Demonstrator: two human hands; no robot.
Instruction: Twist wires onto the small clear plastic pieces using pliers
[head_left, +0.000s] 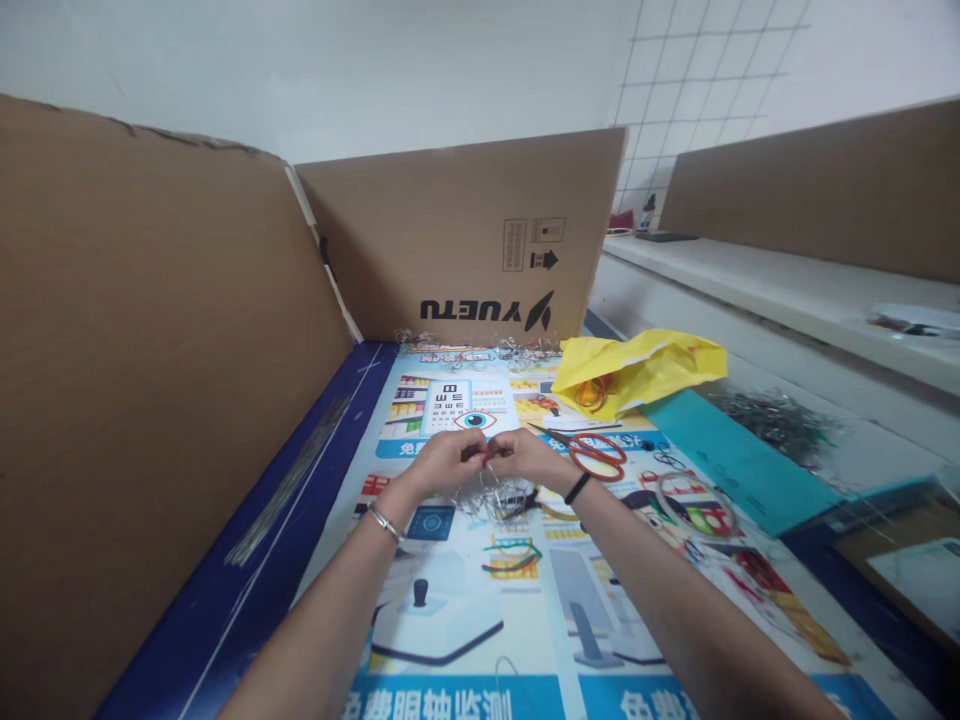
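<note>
My left hand [444, 460] and my right hand [529, 456] meet above the printed poster [465, 600] on the table, fingers pinched together on a small red piece and thin silver wire [489, 478] that hangs between them. A tangle of silver wire pieces [504, 498] lies just below the hands. A silver bangle is on my left wrist, a black band on my right. Red-handled scissors [594, 452] lie just right of my right hand. Loose coloured wires [511, 556] rest on the poster nearer to me.
Cardboard walls stand at the left [150, 380] and at the back [465, 240]. A yellow bag [637, 368] and a teal sheet [735, 455] lie to the right. Straight wire lengths [289, 480] lie along the blue table edge; a wire pile [772, 418] sits far right.
</note>
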